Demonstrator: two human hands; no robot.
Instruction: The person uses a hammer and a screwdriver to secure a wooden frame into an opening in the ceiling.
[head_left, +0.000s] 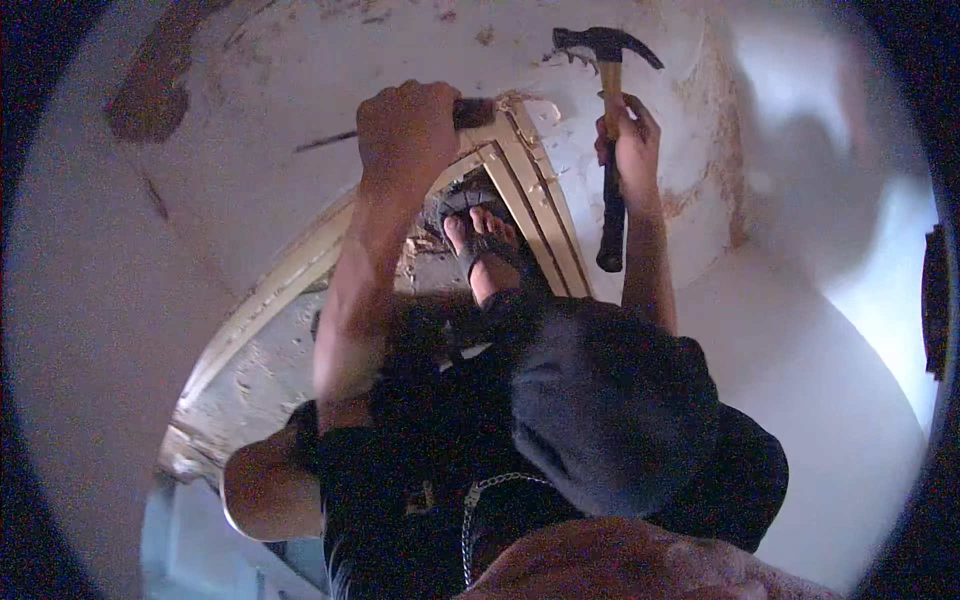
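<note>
My right hand [632, 140] is wrapped round the handle of a claw hammer [606, 60]. The hammer stands nearly upright, its black head at the top and its dark grip hanging below my hand. My left hand [408, 125] is closed in a fist round a chisel-like tool. A thin dark shaft [325, 142] sticks out left of the fist, and a thick brown end [474, 112] shows on its right; the rest is hidden. That brown end lies by the corner of a pale grooved wooden frame [535, 190]. The hammer head is apart from tool and frame.
My foot [482, 235] in a dark sandal stands inside the frame's corner, among wood chips and debris [412, 255]. A stained whitish wall [270, 90] surrounds the frame. Dark cloth [610, 410] covers my bent leg. A dark object [934, 300] is at the far right.
</note>
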